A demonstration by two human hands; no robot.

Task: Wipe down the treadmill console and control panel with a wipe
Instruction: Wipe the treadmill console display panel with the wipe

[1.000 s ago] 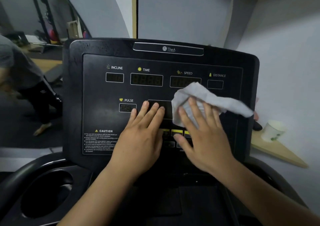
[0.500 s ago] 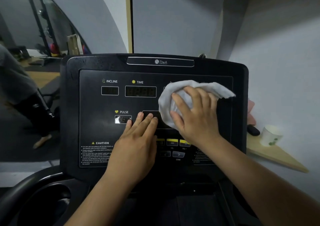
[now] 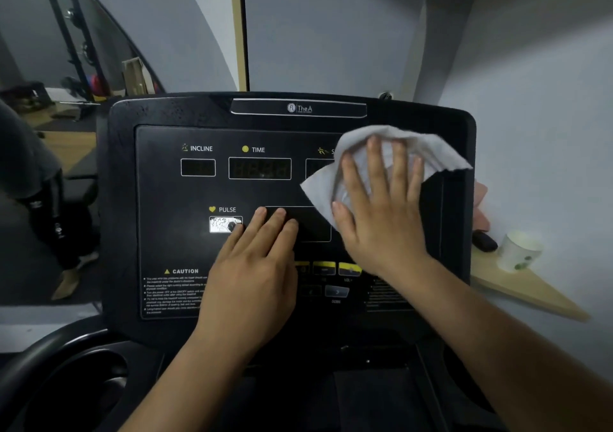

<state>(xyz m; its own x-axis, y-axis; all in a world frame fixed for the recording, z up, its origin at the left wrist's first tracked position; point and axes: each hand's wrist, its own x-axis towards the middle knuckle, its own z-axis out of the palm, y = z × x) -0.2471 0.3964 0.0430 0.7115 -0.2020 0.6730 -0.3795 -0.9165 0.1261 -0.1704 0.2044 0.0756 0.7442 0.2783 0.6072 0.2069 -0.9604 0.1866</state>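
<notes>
Black plastic fills most of my view: the console (image 3: 121, 199) stands upright in front of me, with its flat panel (image 3: 172, 236) set into it. My right hand (image 3: 381, 222) lies flat on the grey wipe (image 3: 438, 154), which is spread against the panel's upper right part, over the speed readout and to the right of the TIME window (image 3: 259, 168). My right fingers (image 3: 374, 163) are straight and spread wide, pressing the cloth to the surface. None of them curls round it, and its loose edges stick out to the left and right of my hand. My left hand (image 3: 255, 275) rests bare on the panel's middle, near the wipe's lower left corner. Its fingers (image 3: 275, 229) are straight and close together, tips touching the dark window just right of the PULSE window (image 3: 224, 224). It holds nothing. Yellow buttons (image 3: 325, 267) show between my two hands. Off to the right, a wooden shelf (image 3: 530, 294) carries a white cup (image 3: 519, 249).
</notes>
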